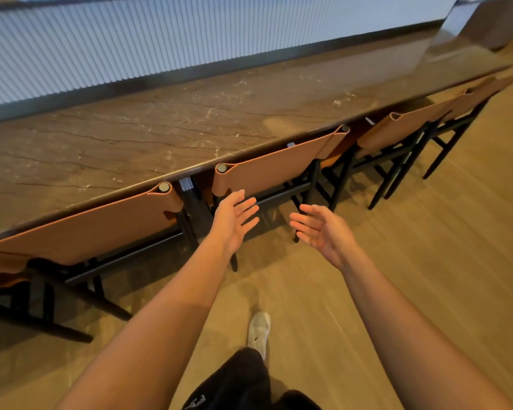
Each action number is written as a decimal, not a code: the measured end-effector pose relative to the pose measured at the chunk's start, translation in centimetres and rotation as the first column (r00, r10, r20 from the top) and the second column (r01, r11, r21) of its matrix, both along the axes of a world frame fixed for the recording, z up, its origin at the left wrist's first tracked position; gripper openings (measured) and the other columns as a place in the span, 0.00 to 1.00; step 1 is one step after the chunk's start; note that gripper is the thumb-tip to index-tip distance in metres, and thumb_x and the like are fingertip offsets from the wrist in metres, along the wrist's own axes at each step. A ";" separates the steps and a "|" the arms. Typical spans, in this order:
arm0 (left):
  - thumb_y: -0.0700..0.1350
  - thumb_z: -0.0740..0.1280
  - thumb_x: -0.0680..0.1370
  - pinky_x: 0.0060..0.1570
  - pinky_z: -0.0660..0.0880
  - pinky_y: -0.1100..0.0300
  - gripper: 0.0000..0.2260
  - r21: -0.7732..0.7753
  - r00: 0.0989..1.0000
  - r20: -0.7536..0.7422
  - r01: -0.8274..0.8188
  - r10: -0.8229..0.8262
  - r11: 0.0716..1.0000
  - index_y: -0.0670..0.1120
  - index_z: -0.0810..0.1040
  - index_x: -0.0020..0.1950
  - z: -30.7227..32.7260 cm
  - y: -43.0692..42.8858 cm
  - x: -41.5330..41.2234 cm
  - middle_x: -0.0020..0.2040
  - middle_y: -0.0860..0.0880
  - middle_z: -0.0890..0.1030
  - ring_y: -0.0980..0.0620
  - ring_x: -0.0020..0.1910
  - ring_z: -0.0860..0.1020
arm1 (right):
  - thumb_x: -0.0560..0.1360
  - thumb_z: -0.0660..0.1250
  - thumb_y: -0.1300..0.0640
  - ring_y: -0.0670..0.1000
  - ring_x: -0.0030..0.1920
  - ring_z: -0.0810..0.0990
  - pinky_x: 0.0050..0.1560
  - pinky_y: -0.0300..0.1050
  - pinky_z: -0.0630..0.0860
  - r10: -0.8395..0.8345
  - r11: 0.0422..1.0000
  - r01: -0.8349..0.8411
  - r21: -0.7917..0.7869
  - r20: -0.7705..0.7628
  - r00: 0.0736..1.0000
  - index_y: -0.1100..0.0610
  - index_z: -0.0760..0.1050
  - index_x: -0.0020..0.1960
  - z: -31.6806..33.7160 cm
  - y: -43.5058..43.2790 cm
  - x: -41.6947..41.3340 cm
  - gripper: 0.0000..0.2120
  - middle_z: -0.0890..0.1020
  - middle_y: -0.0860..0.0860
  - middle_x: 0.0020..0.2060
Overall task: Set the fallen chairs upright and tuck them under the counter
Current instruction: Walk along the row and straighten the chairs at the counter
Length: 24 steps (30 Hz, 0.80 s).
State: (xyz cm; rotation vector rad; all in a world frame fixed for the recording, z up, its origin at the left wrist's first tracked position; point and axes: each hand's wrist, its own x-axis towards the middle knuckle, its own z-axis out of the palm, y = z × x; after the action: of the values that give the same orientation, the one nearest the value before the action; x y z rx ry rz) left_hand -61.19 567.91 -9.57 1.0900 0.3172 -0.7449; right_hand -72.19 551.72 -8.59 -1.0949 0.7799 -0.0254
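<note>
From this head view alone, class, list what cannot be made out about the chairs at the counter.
1. Seats: hidden under the marble counter; the middle chair shows only its tan backrest and legs.
2. Left chair: cut off by the left edge.
3. Far chairs: too small and blurred to count.
4. Any chair still fallen: none in frame, and the room behind the camera is out of view.
</note>
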 end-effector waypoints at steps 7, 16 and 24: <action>0.51 0.64 0.79 0.56 0.72 0.48 0.26 0.064 0.992 -0.108 -0.061 0.067 0.996 0.45 0.62 0.74 -2.0 -5.6 6.1 0.68 0.42 0.73 0.43 0.63 0.74 | 0.82 0.58 0.51 0.54 0.54 0.83 0.51 0.47 0.78 0.014 1.000 -0.014 0.008 -0.077 0.997 0.58 0.72 0.67 -0.7 -5.8 6.4 0.18 0.83 0.57 0.55; 0.50 0.67 0.77 0.58 0.71 0.45 0.28 0.102 0.949 -0.233 -0.195 0.214 0.975 0.48 0.60 0.74 -3.1 -10.7 11.9 0.71 0.39 0.68 0.40 0.66 0.71 | 0.81 0.59 0.52 0.55 0.53 0.82 0.48 0.48 0.78 0.039 0.997 -0.030 0.077 -0.114 0.993 0.57 0.64 0.73 -2.1 -12.2 14.3 0.22 0.81 0.59 0.57; 0.47 0.66 0.78 0.61 0.71 0.43 0.22 0.154 0.873 -0.274 -0.374 0.403 0.915 0.49 0.66 0.71 -4.9 -14.0 15.0 0.70 0.38 0.69 0.39 0.67 0.71 | 0.81 0.60 0.51 0.54 0.51 0.82 0.44 0.47 0.78 0.185 0.976 -0.159 0.149 -0.177 0.967 0.55 0.63 0.72 -4.3 -18.0 21.6 0.22 0.80 0.58 0.58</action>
State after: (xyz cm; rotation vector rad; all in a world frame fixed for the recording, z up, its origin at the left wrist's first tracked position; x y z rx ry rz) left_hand -46.24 553.94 -14.45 0.9590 0.8175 -0.5326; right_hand -50.58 533.74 -12.93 -1.0436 0.8419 0.2794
